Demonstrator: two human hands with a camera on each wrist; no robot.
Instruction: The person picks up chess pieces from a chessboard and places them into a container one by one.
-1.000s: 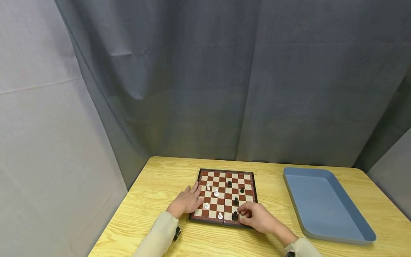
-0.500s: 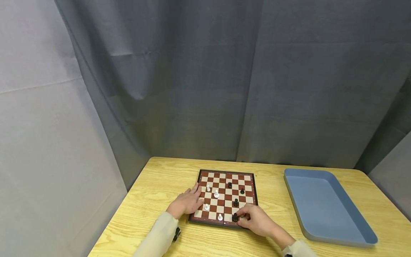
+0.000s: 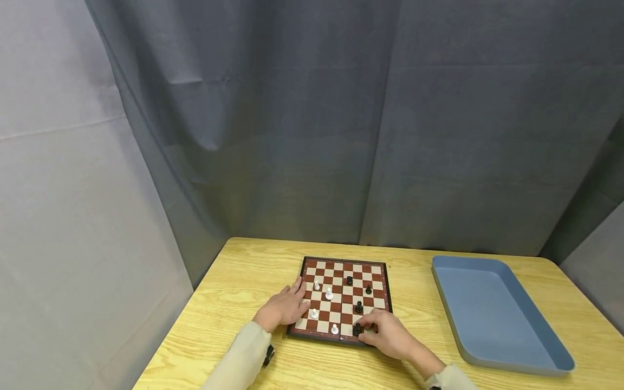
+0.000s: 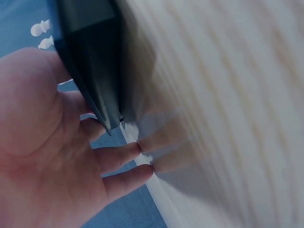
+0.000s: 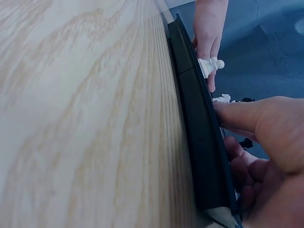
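A brown-and-cream chessboard (image 3: 324, 326) in a black frame lies on the table with several white and black pieces standing on it. My left hand (image 3: 285, 307) rests along the board's left edge, fingers fairly straight; in the left wrist view two fingertips (image 4: 142, 173) touch the table. At the front right of the board, my right hand (image 3: 387, 331) pinches a black chess piece (image 3: 357, 329) between thumb and index finger. From the right wrist, the thumb (image 5: 242, 114) hides that piece. A white pawn (image 3: 335, 329) stands just left of it, another black piece (image 3: 358, 307) just behind.
To the right is a blue rectangular tray (image 3: 502, 309) with raised sides. The wooden table (image 3: 234, 281) ends at a grey curtain (image 3: 312, 135) behind. More white pieces (image 3: 329, 294) stand on the board's left half.
My right hand has shifted slightly left and its fingers have closed in on the front black piece. The left hand stays on the board's edge.
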